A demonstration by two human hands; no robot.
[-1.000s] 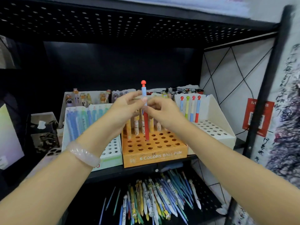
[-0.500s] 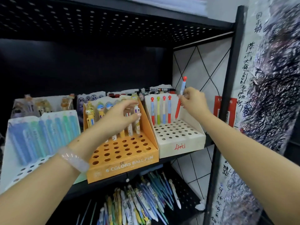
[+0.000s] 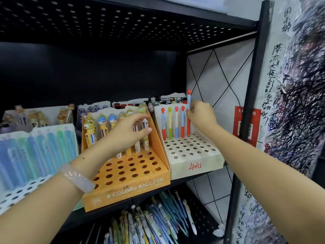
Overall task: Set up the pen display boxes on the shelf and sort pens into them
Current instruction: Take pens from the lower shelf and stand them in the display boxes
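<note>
While our right hand (image 3: 200, 115) pinches the upper barrel of a red-capped pen (image 3: 188, 111), we are lowering it upright into the back row of the white display box (image 3: 195, 161), right of centre in the frame. Its red lower end sits at the box's perforated top, just right of four pens (image 3: 173, 123) already standing in that row; whether the tip has entered a hole we cannot tell, since the far rim of holes is small and partly hidden. Our left hand (image 3: 130, 132) hovers with loosely curved fingers in front of the character pens (image 3: 103, 127) in the orange display box (image 3: 130, 180) at the middle of the frame, holding nothing that we can see. Both boxes stand side by side on the black shelf (image 3: 177, 181), with a blue-and-green pen box (image 3: 35, 148) at the left edge.

We judge this to be the sorting step, with the boxes already set up and most holes in both unfilled. Next we would need to seat the pen fully, keeping it vertical so it does not knock its neighbour, then release and reach for another from the loose pens (image 3: 149, 224) heaped on the lower shelf at the bottom of the frame. Each one will have to be matched to its box by kind.
</note>
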